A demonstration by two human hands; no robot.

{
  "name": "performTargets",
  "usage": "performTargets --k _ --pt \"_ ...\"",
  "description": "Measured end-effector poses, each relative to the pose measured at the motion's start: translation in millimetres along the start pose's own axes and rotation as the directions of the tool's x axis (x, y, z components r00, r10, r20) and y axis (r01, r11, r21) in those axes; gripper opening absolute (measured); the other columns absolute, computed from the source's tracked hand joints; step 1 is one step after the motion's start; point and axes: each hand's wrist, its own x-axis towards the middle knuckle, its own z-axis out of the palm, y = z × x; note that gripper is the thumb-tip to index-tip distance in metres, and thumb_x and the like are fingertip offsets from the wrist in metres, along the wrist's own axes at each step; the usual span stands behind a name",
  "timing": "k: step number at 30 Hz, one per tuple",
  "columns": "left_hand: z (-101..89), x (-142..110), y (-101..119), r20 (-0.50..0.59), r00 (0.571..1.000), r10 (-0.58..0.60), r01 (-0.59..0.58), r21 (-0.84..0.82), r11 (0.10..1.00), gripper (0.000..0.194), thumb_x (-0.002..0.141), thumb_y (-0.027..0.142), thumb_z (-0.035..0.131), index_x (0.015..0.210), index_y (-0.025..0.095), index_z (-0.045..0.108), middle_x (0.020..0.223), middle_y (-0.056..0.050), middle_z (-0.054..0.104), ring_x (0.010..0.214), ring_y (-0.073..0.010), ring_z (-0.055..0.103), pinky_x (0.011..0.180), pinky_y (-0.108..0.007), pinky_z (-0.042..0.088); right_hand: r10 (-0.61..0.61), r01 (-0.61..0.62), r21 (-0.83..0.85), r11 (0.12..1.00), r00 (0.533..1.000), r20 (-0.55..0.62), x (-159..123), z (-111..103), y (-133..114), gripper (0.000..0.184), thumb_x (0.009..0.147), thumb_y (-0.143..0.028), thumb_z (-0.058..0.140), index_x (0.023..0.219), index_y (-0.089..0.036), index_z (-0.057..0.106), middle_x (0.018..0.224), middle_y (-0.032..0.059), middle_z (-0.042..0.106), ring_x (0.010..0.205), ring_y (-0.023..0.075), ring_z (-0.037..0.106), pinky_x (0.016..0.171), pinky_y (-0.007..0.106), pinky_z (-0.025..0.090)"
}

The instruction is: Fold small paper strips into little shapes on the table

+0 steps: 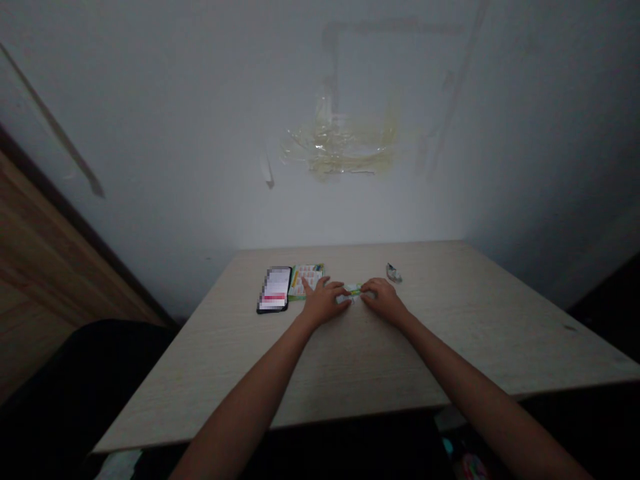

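A small green-and-white piece, perhaps paper or a packet [355, 291], lies low over the table between my two hands. My left hand [324, 301] pinches its left end between thumb and forefinger, the other fingers spread toward a printed card [306, 279]. At the opposite end, the fingertips and thumb of my right hand [384, 299] close on the piece. My fingers cover both of its ends, so its full shape is hidden. The printed card, white with green edges, lies flat behind and left of my left hand.
A phone [275, 289] with a lit screen lies left of the card. Beyond my right hand sits a small crumpled wrapper [393, 273]. The pale wooden table [480, 320] meets a wall [200, 133] with clear tape stuck on it. A dark shape [95, 373] stands at the left.
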Motion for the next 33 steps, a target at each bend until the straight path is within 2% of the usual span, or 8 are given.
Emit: performTargets --k 4,10,15,19,33 --pt "3.1 0.4 6.8 -0.025 0.999 -0.037 0.037 -0.015 0.999 0.025 0.089 0.055 0.056 0.108 0.044 0.068 0.135 0.007 0.06 0.138 -0.0336 0.035 0.102 -0.082 -0.012 -0.061 0.06 0.054 0.997 0.998 0.006 0.8 -3.2 4.8 0.018 0.085 -0.023 0.061 0.097 -0.021 0.075 0.103 0.0058 0.074 0.103 0.0203 0.063 0.098 0.036 0.042" --pt "6.3 1.2 16.5 -0.063 0.995 -0.083 0.082 -0.024 0.996 0.027 0.086 0.056 0.06 0.104 0.039 0.068 0.133 0.003 0.061 0.135 -0.0336 0.037 0.102 -0.082 -0.011 -0.096 0.097 0.048 0.994 0.995 -0.008 -0.9 0.1 7.9 0.018 0.086 -0.023 0.064 0.097 -0.023 0.077 0.104 0.0057 0.074 0.103 0.0204 0.062 0.097 0.036 0.044" --pt "9.1 2.5 15.4 -0.06 0.99 -0.125 0.123 -0.048 0.991 0.027 0.083 0.057 0.062 0.103 0.038 0.068 0.138 0.003 0.057 0.136 -0.0363 0.034 0.099 -0.086 -0.005 -0.127 0.127 -0.002 0.992 0.992 -0.027 -3.6 3.6 9.4 0.014 0.085 -0.024 0.067 0.093 -0.026 0.079 0.108 0.0066 0.071 0.105 0.0211 0.059 0.097 0.036 0.044" --pt "8.4 2.7 16.1 -0.05 0.99 -0.135 0.134 -0.027 0.991 0.029 0.083 0.058 0.062 0.104 0.039 0.068 0.143 0.003 0.053 0.14 -0.0378 0.03 0.101 -0.085 -0.004 -0.139 0.138 -0.043 0.99 0.99 -0.026 -5.1 5.5 10.6 0.013 0.084 -0.029 0.068 0.092 -0.029 0.079 0.115 0.0068 0.067 0.111 0.0226 0.056 0.098 0.038 0.043" --pt "9.9 5.9 14.3 -0.015 0.99 -0.139 0.139 -0.037 0.99 0.029 0.082 0.058 0.063 0.103 0.039 0.067 0.143 0.005 0.053 0.14 -0.039 0.03 0.1 -0.085 -0.004 0.02 -0.031 -0.108 0.994 0.995 -0.1 -2.4 6.3 5.8 0.016 0.085 -0.029 0.067 0.092 -0.022 0.079 0.115 0.0126 0.06 0.115 0.0256 0.051 0.102 0.039 0.041"
